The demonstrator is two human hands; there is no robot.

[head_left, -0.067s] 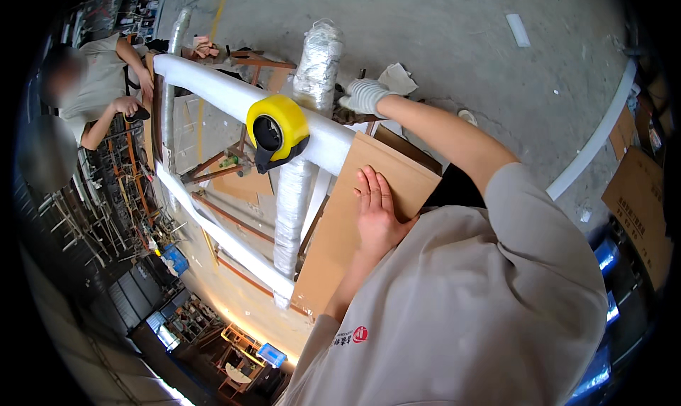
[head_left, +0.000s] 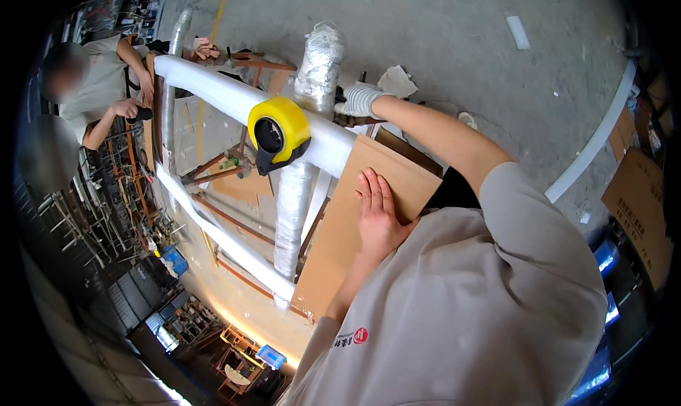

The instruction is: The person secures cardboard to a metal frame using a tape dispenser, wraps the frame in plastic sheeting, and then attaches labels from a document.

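Note:
My bare left hand (head_left: 379, 214) lies flat on a brown cardboard sheet (head_left: 340, 243), fingers stretched out. The cardboard is folded over the near end of a frame of padded bars. My right hand (head_left: 362, 100), in a striped white glove, reaches past the frame beside a bar wrapped in clear film (head_left: 319, 69). Dark objects lie at its fingertips; its finger closure is hidden. On the white foam-wrapped bar (head_left: 220, 94) sits a yellow tape roll (head_left: 289, 119) with a black cutter (head_left: 264, 161), touched by neither hand.
At the frame's far left end a co-worker (head_left: 99, 87) stands with hands by the bar. A rusty metal stand (head_left: 237, 221) is under the frame. Foam offcuts (head_left: 518, 32) and a cardboard box (head_left: 635, 211) lie on the right. Metal stock (head_left: 92, 214) fills the left.
My gloved right hand has moved slightly left, toward the film-wrapped bar. My left hand stays in place on the cardboard.

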